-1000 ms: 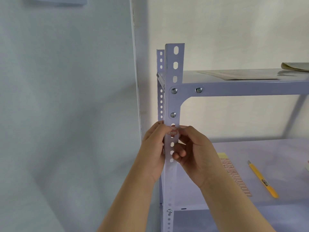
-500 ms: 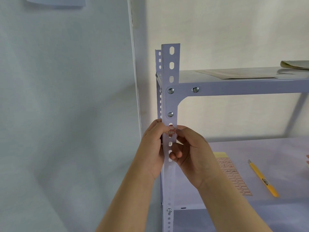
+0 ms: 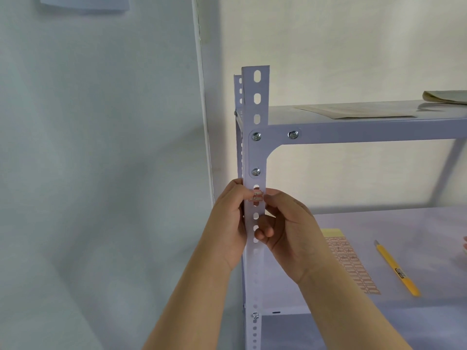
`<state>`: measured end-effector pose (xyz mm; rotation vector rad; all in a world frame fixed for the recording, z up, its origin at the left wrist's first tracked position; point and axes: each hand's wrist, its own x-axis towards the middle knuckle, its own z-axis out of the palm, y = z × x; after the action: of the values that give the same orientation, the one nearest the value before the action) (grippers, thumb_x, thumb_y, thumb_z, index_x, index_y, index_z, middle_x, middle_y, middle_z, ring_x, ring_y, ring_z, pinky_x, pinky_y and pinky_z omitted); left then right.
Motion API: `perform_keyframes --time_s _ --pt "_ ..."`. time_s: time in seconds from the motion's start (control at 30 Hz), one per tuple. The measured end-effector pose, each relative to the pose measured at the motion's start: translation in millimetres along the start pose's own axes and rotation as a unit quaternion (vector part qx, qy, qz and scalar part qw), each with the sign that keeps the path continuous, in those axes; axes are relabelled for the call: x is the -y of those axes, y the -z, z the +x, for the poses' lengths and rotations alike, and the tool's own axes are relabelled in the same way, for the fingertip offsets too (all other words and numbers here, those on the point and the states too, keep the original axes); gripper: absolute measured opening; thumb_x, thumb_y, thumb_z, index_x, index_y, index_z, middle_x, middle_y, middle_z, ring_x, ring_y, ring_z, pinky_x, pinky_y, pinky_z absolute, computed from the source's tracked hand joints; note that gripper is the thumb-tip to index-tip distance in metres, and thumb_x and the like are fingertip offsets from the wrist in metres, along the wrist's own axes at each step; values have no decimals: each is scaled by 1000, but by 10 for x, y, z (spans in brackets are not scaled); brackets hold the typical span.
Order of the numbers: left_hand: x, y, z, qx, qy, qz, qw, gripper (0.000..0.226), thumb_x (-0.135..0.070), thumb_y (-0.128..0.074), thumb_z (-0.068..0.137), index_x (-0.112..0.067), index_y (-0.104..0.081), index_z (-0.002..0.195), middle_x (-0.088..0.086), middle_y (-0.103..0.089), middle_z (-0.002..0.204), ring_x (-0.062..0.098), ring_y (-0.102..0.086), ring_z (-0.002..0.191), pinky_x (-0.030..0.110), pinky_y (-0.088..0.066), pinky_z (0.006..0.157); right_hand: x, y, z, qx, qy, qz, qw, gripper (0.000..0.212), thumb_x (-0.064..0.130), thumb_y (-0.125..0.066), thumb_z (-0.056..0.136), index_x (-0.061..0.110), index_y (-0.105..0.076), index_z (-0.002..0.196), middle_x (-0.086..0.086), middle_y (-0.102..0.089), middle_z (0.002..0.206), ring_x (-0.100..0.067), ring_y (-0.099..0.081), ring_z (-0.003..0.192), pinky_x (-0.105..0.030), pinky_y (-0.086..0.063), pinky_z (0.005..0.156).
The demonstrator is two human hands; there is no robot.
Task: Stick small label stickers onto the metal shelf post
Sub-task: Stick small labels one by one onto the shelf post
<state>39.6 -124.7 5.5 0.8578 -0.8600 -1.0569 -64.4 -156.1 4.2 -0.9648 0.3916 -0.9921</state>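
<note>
- My left hand (image 3: 231,223) grips the left edge of the metal shelf post (image 3: 256,152), fingers curled round behind it and the thumb on the front face.
- My right hand (image 3: 290,231) holds the post's right edge. Its fingers are curled, the forefinger tip is up at the edge and the thumb lies lower on the front face.
- The label sticker (image 3: 255,196) lies flat across the post's front face between my two hands. My left thumb touches its left end and my right forefinger its right end.
- The sticker is white with a red outline and a handwritten mark that looks like a B. It covers part of a slot.
- A bolt (image 3: 256,171) sits in the post just above my hands.
- To the right of my right hand, a sticker sheet (image 3: 351,263) with rows of red-outlined labels lies on the shelf board (image 3: 404,223).
- Further right of the sheet lies a yellow utility knife (image 3: 396,269), apart from it.
- Above my hands, a paper sheet (image 3: 353,112) lies flat on the upper shelf (image 3: 366,132).
</note>
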Motion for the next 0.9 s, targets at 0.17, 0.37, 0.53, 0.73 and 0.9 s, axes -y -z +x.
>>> perform_keyframes --time_s 0.17,0.37,0.53,0.73,0.9 --pt "-43 -42 9 0 17 -3 1000 19 -15 -48 88 -9 -61 101 16 -52 94 24 -46 48 26 -32 45 3 5 -2 -3 5 -7 1000 16 10 -54 95 5 -68 90 -17 -48 88 -19 -36 45 -28 -39 47" --pt "-92 -70 1 -8 37 15 999 18 -15 -43 87 -12 -57 99 17 -46 95 24 -45 39 25 -29 45 -5 11 4 -9 8 -19 1000 13 10 -55 96 4 -67 94 -17 -49 84 -20 -36 46 -28 -41 47" --pt "-62 -73 -30 -8 6 -13 1000 31 -14 -52 75 -12 -60 105 15 -47 96 23 -44 50 27 -29 46 -2 9 1 -9 7 -23 1000 15 9 -56 95 0 -68 98 -19 -51 87 -20 -36 46 -29 -40 48" --pt "-41 -38 -41 1 -9 -4 1000 23 -16 -54 82 -15 -61 103 13 -56 86 25 -50 55 30 -32 50 -14 34 4 -12 4 -21 1000 22 9 -56 95 -9 -62 105 -21 -50 91 -21 -36 47 -30 -40 50" --pt "-23 -23 -40 6 -14 -7 1000 23 -19 -56 80 -14 -61 102 11 -58 86 25 -53 63 31 -36 52 -12 40 -2 -9 4 -22 1000 28 10 -57 94 -11 -61 113 -23 -51 92 -21 -36 48 -30 -39 51"
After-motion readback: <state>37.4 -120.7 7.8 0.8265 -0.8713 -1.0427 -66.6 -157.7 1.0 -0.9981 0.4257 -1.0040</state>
